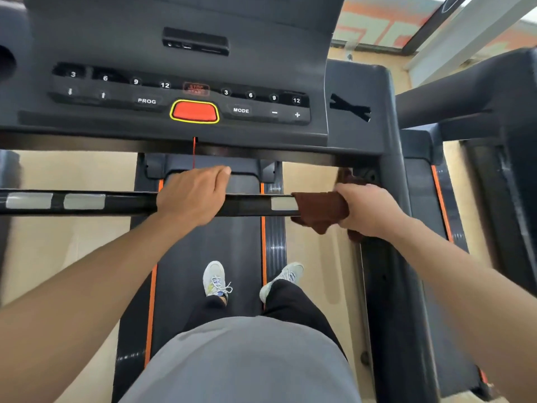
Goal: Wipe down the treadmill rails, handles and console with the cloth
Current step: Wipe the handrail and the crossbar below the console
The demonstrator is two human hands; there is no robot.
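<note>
The right hand (367, 209) grips the brown cloth (319, 209) wrapped round the black crossbar handle (116, 203) near its right end; the bar runs leftward, where the left hand (193, 193) clasps mid-bar (blocking the wipe, probably).

A pair of white lace-up sneakers (215, 279) stands below and nearer the camera than the fingers, under black trouser legs (293, 301) and a grey shirt front (247, 362). Pale tan flooring (58, 234) spreads left and right of the fingers. A second dark exercise machine (465, 97) sits far right, beyond them.
</note>
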